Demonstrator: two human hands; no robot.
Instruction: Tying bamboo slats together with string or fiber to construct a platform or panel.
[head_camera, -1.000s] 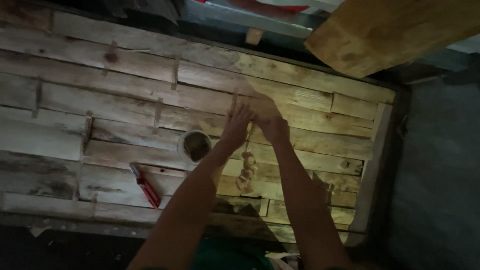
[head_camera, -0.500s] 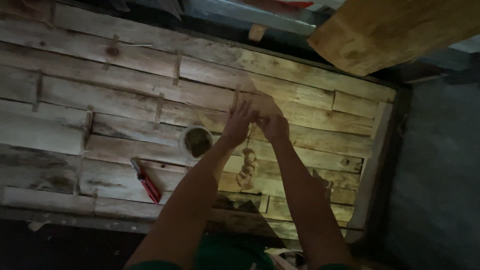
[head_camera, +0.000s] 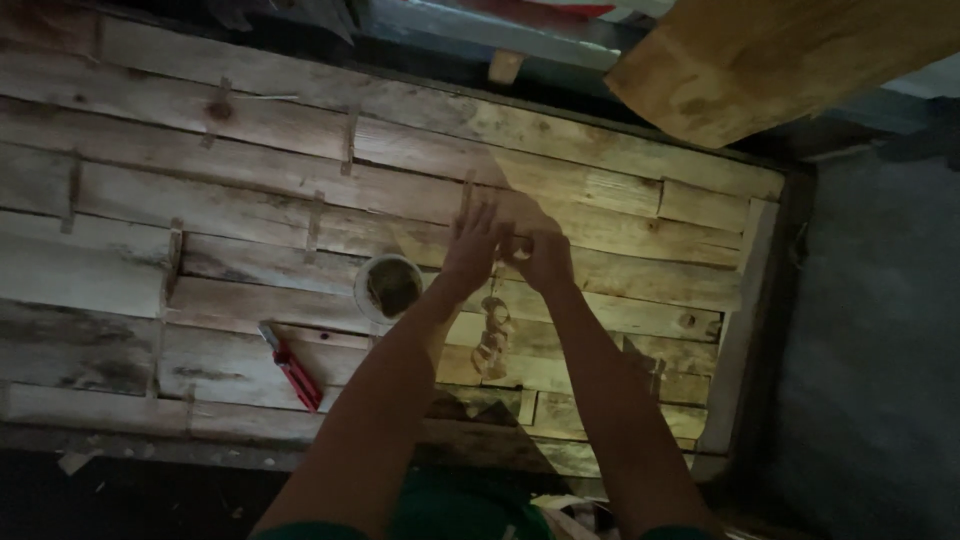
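Both hands, left hand (head_camera: 472, 243) and right hand (head_camera: 543, 260), are together pinching a dangling knotted cord (head_camera: 491, 335) above the plank platform (head_camera: 250, 190); loosened, it could fall between planks near the cup (head_camera: 389, 288).

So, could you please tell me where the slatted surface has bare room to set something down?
The wooden slats lie bare left of the small bowl and above the red-handled tool. It is crowded around both hands and the hanging curl beneath them.

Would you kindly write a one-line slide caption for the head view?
Both hands, left and right, meet above a plank floor, a twisted strip dangling below, near a small bowl and red tool.
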